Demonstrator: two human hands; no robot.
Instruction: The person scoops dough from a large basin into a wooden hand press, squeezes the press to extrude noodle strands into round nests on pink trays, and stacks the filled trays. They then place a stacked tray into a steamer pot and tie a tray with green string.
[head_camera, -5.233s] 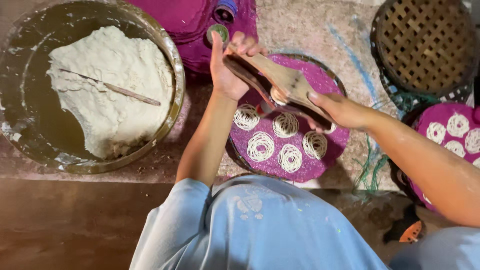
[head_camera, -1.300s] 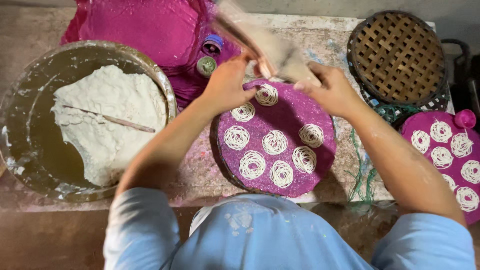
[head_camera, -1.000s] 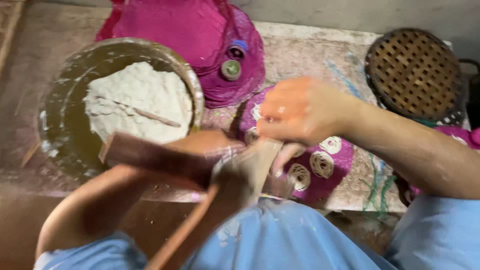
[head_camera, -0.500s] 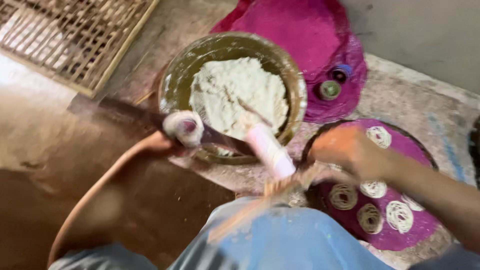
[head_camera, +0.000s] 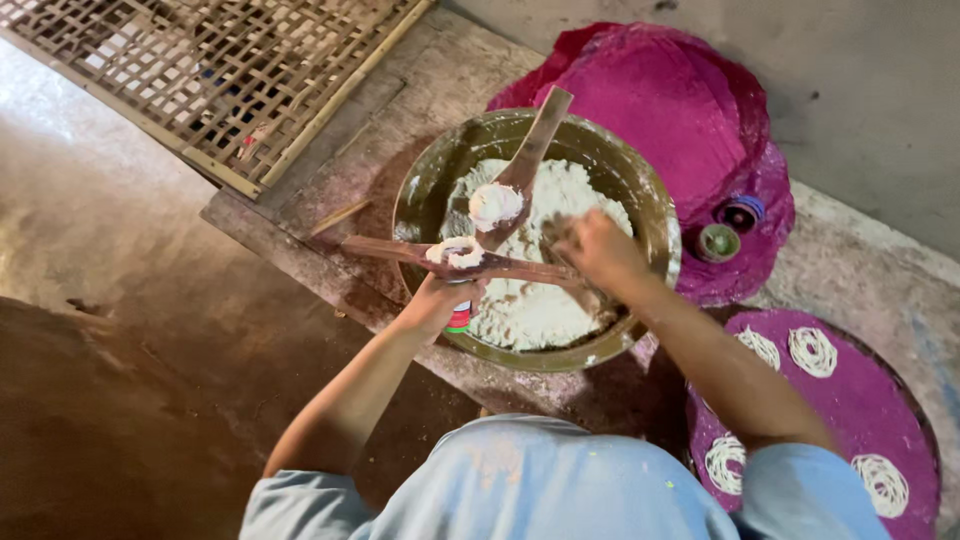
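Note:
A wooden dough press (head_camera: 480, 230) with two long handles is held open over a wide metal bowl (head_camera: 655, 215) of white dough (head_camera: 540, 290). My left hand (head_camera: 440, 300) grips the press from below at its cylinder, which shows dough at its mouth. The plunger arm sticks up and back with a lump of dough on it. My right hand (head_camera: 595, 250) is down in the bowl, fingers closed in the dough. A purple round mat (head_camera: 870, 400) at the right carries several coiled noodle nests.
A stack of purple mats (head_camera: 680, 100) lies behind the bowl, with two small round caps (head_camera: 730, 228) on it. A bamboo lattice tray (head_camera: 210, 80) rests at the far left. The bowl sits on a low stone slab (head_camera: 310, 190) above a brown floor.
I have turned left from the purple mat to the bowl. The press came off the mat, was opened, and now sits over the dough. My right hand has gone into the bowl.

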